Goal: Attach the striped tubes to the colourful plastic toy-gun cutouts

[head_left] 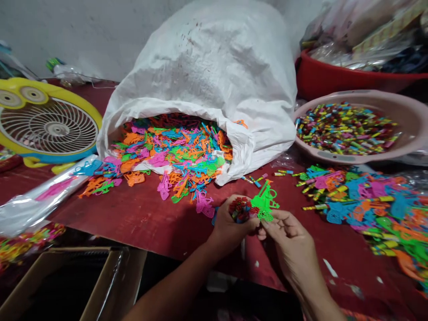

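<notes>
- Centre foreground: the left hand [230,221] was closed around a tight bundle of small red and blue tubes [241,209].
- Just right of it: the thumb and forefinger of the right hand [287,240] pinched a green plastic piece [265,201] with a mesh end, which touched the bundle.
- Centre: a white woven sack [203,67] lay open on its side, spilling multicoloured plastic pieces [174,149] onto a red tabletop [143,223].
- Right: a second heap of plastic pieces and tubes [364,200] lay on the tabletop, below a pink basin [406,117] filled with striped tubes [346,129].
- Upper right: a red basin [321,76] held plastic bags.
- Left: a yellow fan [50,127] stood beside the sack.
- Lower left: a cardboard box [130,276] sat below the table edge.
</notes>
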Tool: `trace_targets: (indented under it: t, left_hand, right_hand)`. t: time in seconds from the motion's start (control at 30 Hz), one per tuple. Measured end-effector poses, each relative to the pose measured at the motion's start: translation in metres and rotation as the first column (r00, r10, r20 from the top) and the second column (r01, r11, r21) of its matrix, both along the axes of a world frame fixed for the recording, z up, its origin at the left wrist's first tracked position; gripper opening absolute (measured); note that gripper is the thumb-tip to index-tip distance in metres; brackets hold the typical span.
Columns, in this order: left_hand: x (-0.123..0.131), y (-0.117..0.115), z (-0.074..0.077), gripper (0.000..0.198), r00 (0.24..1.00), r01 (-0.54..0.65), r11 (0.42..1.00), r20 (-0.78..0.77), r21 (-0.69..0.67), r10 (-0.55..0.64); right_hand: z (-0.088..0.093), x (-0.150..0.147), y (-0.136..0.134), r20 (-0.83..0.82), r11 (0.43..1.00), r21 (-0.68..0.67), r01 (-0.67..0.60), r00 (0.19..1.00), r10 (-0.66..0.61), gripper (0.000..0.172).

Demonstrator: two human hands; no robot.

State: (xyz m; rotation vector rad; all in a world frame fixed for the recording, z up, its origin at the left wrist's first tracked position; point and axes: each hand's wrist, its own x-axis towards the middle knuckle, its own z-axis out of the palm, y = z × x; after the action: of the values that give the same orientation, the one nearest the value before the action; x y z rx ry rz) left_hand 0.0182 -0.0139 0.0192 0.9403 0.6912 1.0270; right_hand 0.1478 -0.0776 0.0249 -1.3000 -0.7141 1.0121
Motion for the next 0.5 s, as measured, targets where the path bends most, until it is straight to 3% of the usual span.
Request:
trace_targets:
  t: [0.13,0.2,0.27,0.37,0.5]
  left_hand:
    - [0.007,-0.004,-0.004,0.041,0.999,0.04,0.999,0.021,0.001,-0.04]
    - [0.007,-0.004,-0.006,0.044,0.999,0.032,0.999,0.024,-0.013,-0.032]
    - [0.008,-0.004,-0.007,0.044,1.0,0.018,0.999,0.006,-0.031,-0.018]
    - [0.007,-0.002,-0.006,0.04,1.0,-0.013,0.999,-0.016,-0.035,0.013]
    - [0.007,-0.001,-0.004,0.036,0.999,-0.003,1.0,-0.039,0.0,0.003]
  right_hand:
    - [-0.002,0.012,-0.003,-0.031,0.995,-0.045,-0.094,0.995,0.093,0.055]
    - [-0.003,0.018,-0.006,0.0,0.99,-0.077,-0.114,0.993,0.114,0.042]
    - [-0.004,0.022,-0.01,0.075,0.996,-0.075,-0.038,0.996,0.043,0.029]
    - [-0.005,0.022,-0.017,0.21,0.995,-0.033,0.096,0.974,-0.087,0.025]
    - [-0.001,0.014,-0.021,0.352,0.997,0.02,0.074,0.933,-0.076,0.022]
